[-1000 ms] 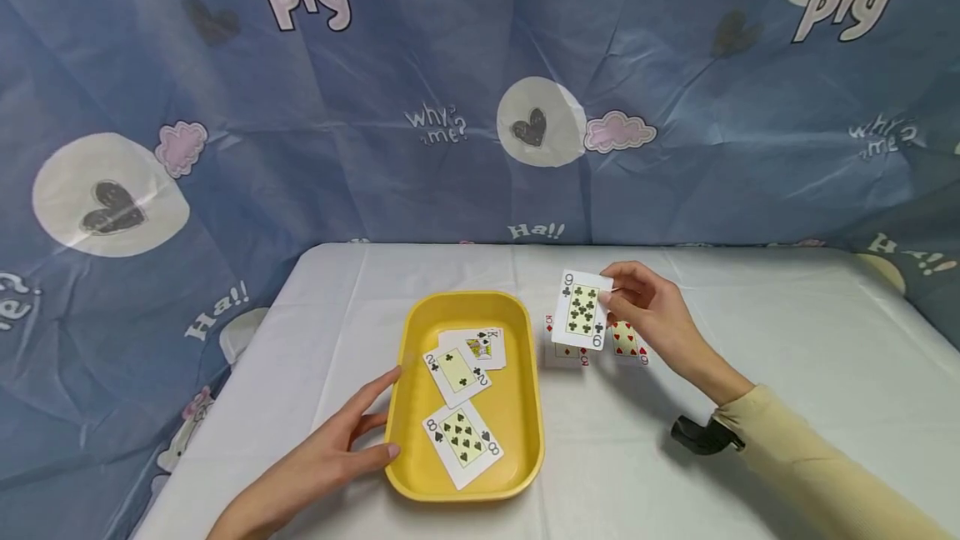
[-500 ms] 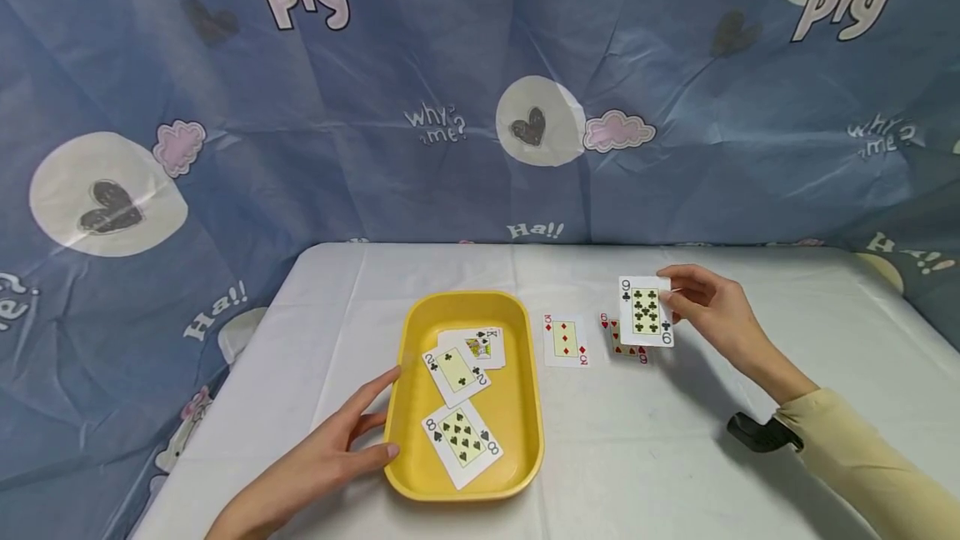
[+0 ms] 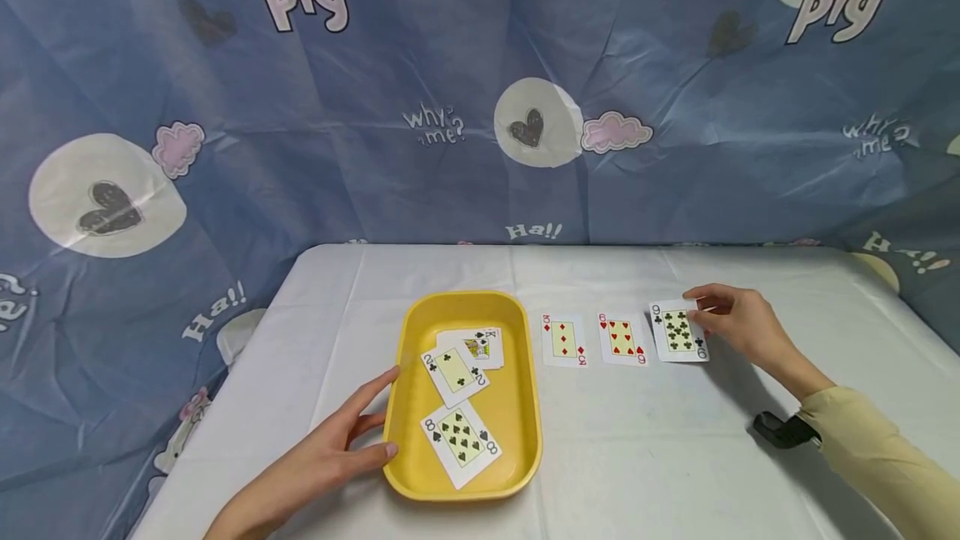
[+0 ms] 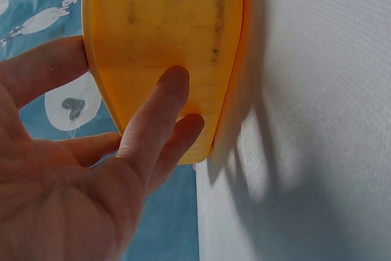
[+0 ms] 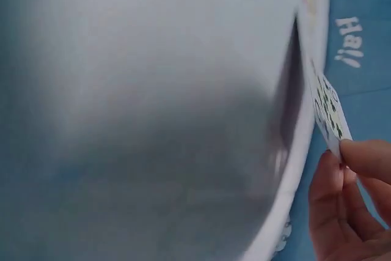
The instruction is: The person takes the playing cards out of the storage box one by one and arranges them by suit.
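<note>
My right hand [image 3: 738, 325] pinches a nine of clubs playing card [image 3: 677, 333] by its upper right corner, between thumb and fingers. In the right wrist view, the card [image 5: 330, 109] tilts, its far edge low at the white cloth. To its left, a six of hearts [image 3: 623, 340] and a three of diamonds [image 3: 564, 342] lie face up in a row. My left hand [image 3: 330, 452] touches the left side of a yellow tray [image 3: 512, 473], fingers spread. In the left wrist view, fingertips [image 4: 176, 77] rest against the outer wall of the tray [image 4: 159, 22].
Inside the tray lie an eight of spades [image 3: 461, 444], a two of clubs [image 3: 454, 375] and a king of spades [image 3: 487, 346] over other card edges. A white cloth [image 3: 637, 457] covers the table, and a blue printed curtain [image 3: 420, 40] hangs behind it.
My right hand has carried the nine of clubs rightward past the three of diamonds and six of hearts, then lowered it beside them, uncovering both. The left hand and tray stay put.
</note>
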`<control>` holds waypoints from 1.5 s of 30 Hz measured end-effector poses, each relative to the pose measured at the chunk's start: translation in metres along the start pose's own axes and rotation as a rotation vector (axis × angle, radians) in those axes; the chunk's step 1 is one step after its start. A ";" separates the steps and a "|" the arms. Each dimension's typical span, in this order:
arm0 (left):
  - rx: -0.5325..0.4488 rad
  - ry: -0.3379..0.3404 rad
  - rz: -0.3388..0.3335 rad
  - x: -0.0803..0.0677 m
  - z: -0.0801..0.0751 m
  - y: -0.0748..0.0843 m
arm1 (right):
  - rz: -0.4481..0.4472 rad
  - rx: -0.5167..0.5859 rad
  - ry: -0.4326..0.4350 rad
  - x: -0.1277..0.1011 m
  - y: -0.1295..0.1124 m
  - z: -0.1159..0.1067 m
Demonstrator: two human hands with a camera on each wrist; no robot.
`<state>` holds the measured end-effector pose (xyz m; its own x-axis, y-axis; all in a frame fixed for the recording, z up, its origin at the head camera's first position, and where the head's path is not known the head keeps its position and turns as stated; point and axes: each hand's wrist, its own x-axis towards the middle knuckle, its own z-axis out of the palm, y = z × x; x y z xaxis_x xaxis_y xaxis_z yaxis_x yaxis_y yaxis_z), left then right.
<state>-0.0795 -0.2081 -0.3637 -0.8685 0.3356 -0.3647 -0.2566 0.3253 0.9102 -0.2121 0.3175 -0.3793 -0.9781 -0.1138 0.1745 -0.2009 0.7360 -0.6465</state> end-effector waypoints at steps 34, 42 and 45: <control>0.007 0.011 -0.008 -0.003 -0.001 0.002 | -0.245 0.214 -0.151 0.011 -0.040 0.017; 0.021 0.032 -0.016 -0.002 0.001 0.002 | -0.335 0.393 -0.280 0.012 -0.092 0.042; 0.019 0.024 -0.007 -0.001 0.001 0.002 | -0.377 0.414 -0.330 0.008 -0.112 0.053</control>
<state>-0.0787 -0.2068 -0.3615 -0.8767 0.3116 -0.3664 -0.2550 0.3447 0.9034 -0.2003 0.1989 -0.3450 -0.7887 -0.5614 0.2506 -0.4735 0.2947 -0.8300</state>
